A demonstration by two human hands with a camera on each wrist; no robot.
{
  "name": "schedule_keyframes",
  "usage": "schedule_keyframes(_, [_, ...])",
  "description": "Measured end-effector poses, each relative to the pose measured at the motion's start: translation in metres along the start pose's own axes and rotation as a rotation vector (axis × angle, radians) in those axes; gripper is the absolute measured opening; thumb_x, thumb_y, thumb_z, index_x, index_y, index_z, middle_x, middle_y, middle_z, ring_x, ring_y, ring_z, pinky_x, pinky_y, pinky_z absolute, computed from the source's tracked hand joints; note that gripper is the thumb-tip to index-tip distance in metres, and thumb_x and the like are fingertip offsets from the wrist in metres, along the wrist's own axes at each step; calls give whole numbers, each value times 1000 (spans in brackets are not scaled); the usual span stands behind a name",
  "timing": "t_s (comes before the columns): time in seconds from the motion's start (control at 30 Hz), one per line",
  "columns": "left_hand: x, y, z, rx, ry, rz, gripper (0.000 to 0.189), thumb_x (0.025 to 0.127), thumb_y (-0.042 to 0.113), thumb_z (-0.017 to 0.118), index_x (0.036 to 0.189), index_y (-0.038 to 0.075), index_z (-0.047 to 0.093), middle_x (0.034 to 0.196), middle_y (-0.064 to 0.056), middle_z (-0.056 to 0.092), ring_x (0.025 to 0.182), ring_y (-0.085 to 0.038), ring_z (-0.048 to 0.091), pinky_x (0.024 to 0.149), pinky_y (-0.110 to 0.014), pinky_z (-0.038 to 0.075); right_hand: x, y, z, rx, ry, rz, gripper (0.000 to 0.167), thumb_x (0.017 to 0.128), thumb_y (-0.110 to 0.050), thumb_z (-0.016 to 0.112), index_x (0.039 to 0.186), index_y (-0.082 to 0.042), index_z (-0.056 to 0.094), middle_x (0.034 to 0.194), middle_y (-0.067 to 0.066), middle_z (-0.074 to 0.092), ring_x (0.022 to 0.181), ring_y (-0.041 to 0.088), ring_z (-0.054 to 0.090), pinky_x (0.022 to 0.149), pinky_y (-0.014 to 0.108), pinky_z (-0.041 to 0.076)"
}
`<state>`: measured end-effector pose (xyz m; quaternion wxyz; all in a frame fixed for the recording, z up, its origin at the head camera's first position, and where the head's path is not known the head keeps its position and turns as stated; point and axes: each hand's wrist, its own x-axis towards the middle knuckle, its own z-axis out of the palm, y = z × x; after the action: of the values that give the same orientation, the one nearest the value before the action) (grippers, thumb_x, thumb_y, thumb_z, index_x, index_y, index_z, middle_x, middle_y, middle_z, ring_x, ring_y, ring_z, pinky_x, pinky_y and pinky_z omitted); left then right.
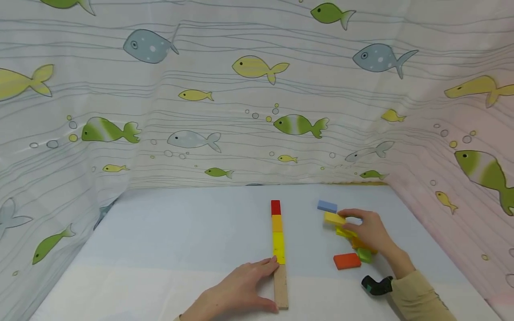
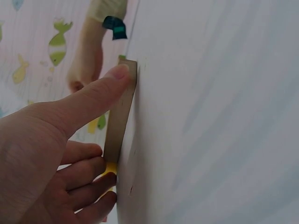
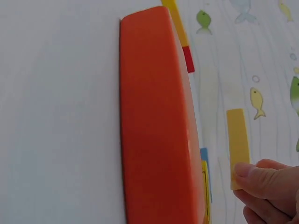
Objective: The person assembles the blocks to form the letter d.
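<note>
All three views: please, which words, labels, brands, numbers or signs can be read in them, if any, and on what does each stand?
None can be read.
Yellow section of the block row: tiny dark marks, too small to read.
Black device: green mark, too blurred to read.
Fish curtain: printed drawings only.

Head view: from above near side of bench [image 1: 180,232], facing forward and down, widest, reaching fish-print curtain [image 1: 152,100]. Left wrist view: close beside left grip [image 2: 51,137], rolled sideways, facing across to right grip [image 1: 369,229]; shares plain wooden block [image 2: 120,119] with head view. Right wrist view: low, rolled sideways, very near orange-red block [image 3: 154,116], facing curtain; shares that block with head view.
</note>
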<state>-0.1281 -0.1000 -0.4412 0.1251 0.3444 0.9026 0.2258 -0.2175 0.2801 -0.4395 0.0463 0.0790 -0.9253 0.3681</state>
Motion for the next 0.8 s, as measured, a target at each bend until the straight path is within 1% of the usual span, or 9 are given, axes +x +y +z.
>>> schedule_keyframes(0.2, [-2, -2, 0, -17, -3, 0, 93, 76, 65, 75, 151, 18, 45, 156, 1, 43, 139, -22, 48, 109, -41, 46, 6, -21, 13, 18, -28, -55, 34, 89, -13, 75, 123, -13, 72, 126, 12, 69, 124, 39, 57, 104, 62, 43])
schedule_keyframes(0.3, [-2, -2, 0, -9, -1, 8, 93, 77, 65, 75, 151, 18, 46, 156, 1, 43, 139, -21, 48, 109, -41, 46, 10, -30, 21, 26, -43, -89, 34, 88, -15, 76, 122, -15, 72, 125, 10, 70, 124, 37, 58, 104, 62, 44])
schedule_keyframes(0.43, [-1, -2, 0, 8, 8, 19, 92, 77, 65, 75, 150, 17, 46, 155, 0, 44, 138, -21, 48, 108, -41, 47, 16, -44, 33, 62, -51, -124, 34, 86, -12, 78, 120, -16, 74, 121, 6, 72, 122, 33, 59, 105, 59, 44])
schedule_keyframes(0.5, [-1, -2, 0, 11, 10, 20, 92, 76, 65, 75, 150, 17, 47, 155, 0, 45, 138, -21, 49, 108, -40, 47, 20, -52, 39, 66, -54, -153, 34, 85, -10, 79, 118, -16, 74, 119, 4, 73, 119, 31, 62, 104, 58, 46])
schedule_keyframes(0.63, [-1, -2, 0, 2, 0, 12, 92, 76, 64, 76, 150, 18, 47, 155, 1, 45, 138, -20, 49, 108, -40, 47, 26, -66, 54, 74, -78, -188, 34, 84, -7, 79, 117, -16, 75, 116, 1, 74, 114, 27, 64, 103, 55, 48])
schedule_keyframes(0.8, [-1, -1, -1, -8, -13, 2, 91, 76, 64, 77, 150, 19, 48, 155, 2, 46, 137, -19, 50, 107, -40, 48, 30, -81, 72, 85, -118, -215, 34, 84, -6, 79, 116, -17, 75, 115, -1, 74, 114, 26, 64, 103, 54, 49])
